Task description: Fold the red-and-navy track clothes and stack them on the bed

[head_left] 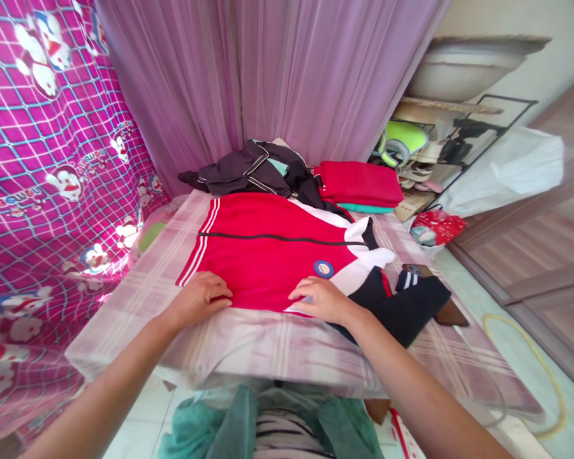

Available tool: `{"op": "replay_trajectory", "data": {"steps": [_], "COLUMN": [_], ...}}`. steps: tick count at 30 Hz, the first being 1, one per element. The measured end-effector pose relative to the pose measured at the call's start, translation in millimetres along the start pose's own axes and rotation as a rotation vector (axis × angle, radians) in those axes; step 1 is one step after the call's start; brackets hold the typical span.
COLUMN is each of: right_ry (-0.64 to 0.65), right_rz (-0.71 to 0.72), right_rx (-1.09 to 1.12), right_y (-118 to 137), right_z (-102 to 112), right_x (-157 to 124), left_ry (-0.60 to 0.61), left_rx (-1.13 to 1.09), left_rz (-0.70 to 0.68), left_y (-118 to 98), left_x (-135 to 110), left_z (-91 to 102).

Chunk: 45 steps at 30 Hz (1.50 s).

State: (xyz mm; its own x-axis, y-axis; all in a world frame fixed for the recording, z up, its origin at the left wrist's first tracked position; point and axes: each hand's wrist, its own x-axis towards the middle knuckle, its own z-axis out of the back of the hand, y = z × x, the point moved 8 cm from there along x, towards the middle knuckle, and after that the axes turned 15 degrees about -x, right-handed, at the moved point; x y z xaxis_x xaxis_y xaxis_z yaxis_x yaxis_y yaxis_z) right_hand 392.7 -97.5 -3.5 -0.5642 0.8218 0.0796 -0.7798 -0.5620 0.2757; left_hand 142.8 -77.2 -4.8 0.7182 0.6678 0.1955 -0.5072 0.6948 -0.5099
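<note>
A red, white and black zip jacket (268, 268) lies flat and closed on the table, its striped hem to the left and its white collar to the right. At the hem end, my left hand (205, 298) has its fingers closed on the jacket's near edge. My right hand (321, 299) pinches the same edge below the round blue badge (324, 269). The black sleeve (402, 312) with white cuff stripes stretches to the right, partly over a phone (418, 270) and a brown flat item (452, 313).
Dark clothes (249, 169) lie heaped at the back of the table (124, 306), beside folded red clothing (358, 183) on a teal layer. A purple curtain (277, 76) hangs behind. To the right are a shelf rack (488, 105) and a white bag (511, 169).
</note>
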Motion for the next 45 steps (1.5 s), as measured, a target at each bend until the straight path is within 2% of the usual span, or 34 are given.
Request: {"op": "replay_trajectory", "data": {"steps": [2, 4, 9, 16, 22, 26, 28, 31, 33, 36, 38, 40, 43, 45], "right_ry": [0.092, 0.121, 0.18, 0.184, 0.221, 0.229, 0.176, 0.019, -0.055, -0.023, 0.031, 0.06, 0.017, -0.003], "right_rz": [0.056, 0.043, 0.024, -0.008, -0.006, -0.008, -0.046, -0.159, -0.207, -0.208, -0.242, -0.337, -0.589, -0.7], "right_rx": [-0.017, -0.029, 0.124, 0.06, 0.106, 0.054, -0.034, -0.161, -0.211, -0.266, -0.301, -0.342, -0.435, -0.495], "right_y": [21, 27, 16, 11, 13, 5, -3, -12, -11, -14, -33, -72, -147, -184], "right_z": [-10, -15, -19, -18, -16, -6, 2, 13, 11, -8, -20, -24, -11, -2], "right_x": [7, 8, 3, 5, 5, 8, 14, 32, 49, 72, 73, 58, 9, -24], "left_ry": [-0.004, 0.004, 0.024, -0.015, 0.0, 0.058, 0.093, 0.032, -0.043, -0.136, -0.176, -0.192, -0.222, -0.238], "left_rx": [0.062, 0.109, 0.183, 0.305, 0.26, 0.095, 0.005, 0.003, 0.067, 0.195, 0.274, 0.318, 0.359, 0.376], "left_rz": [0.012, 0.018, 0.0, 0.041, 0.06, 0.121, 0.158, 0.202, 0.19, 0.227, 0.325, 0.385, 0.351, 0.325], "left_y": [4, 8, 12, 25, 28, 28, 29, 35, 37, 46, 62, 77, 87, 89], "left_x": [-4, -9, -18, -35, -37, -33, -27, -2, 27, 72, 90, 96, 92, 89], "left_z": [4.2, 7.1, 9.4, 18.7, 23.7, 34.9, 41.4, 48.0, 42.4, 20.2, 5.4, -5.4, -10.8, -10.3]}}
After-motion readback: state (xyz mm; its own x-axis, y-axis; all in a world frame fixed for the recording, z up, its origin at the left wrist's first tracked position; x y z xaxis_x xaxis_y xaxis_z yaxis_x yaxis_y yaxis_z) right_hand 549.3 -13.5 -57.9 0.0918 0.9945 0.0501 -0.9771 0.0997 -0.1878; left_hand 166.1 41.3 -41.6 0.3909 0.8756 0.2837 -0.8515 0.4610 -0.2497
